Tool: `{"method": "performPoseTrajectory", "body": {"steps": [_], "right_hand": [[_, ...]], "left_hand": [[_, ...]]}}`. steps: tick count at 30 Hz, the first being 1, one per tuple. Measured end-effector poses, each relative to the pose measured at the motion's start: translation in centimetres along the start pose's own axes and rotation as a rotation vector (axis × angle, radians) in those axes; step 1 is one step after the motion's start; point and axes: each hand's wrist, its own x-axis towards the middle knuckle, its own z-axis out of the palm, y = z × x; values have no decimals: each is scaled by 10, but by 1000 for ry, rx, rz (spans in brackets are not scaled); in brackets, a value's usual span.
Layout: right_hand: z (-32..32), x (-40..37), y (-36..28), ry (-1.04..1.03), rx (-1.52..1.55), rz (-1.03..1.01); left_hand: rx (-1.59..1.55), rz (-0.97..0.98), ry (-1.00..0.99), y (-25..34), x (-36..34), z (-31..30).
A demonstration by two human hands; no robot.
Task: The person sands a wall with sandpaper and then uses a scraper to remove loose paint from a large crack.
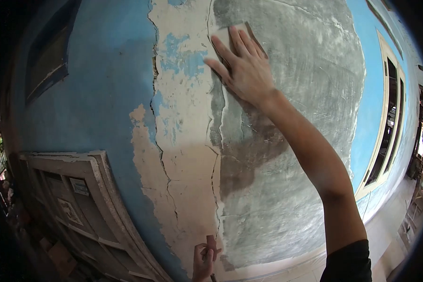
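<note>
My right hand (246, 70) lies with fingers spread on a pale sheet that looks like sandpaper (224, 36), pressing it against the upper wall. Under it, the grey plaster patch (291, 61) meets a cream strip of bared wall (185, 117) with remnants of blue paint. A crack (162, 162) runs down through the cream strip. Low in the view, my left hand (203, 261) is closed around a small reddish-brown piece (211, 243) that sticks up past the fingers; I cannot tell what kind of thing it is.
Blue painted wall (113, 94) borders the cream strip on the left. Old framed panels (75, 202) lean against the wall at lower left. A dark framed opening (51, 51) is at upper left, and a cream window frame (383, 113) is on the right, above pale floor (385, 221).
</note>
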Motion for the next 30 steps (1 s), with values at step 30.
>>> {"method": "performPoseTrajectory", "body": {"steps": [30], "right_hand": [[13, 6, -12, 17, -36, -129]], "left_hand": [[249, 68, -30, 54, -42, 8]]}}
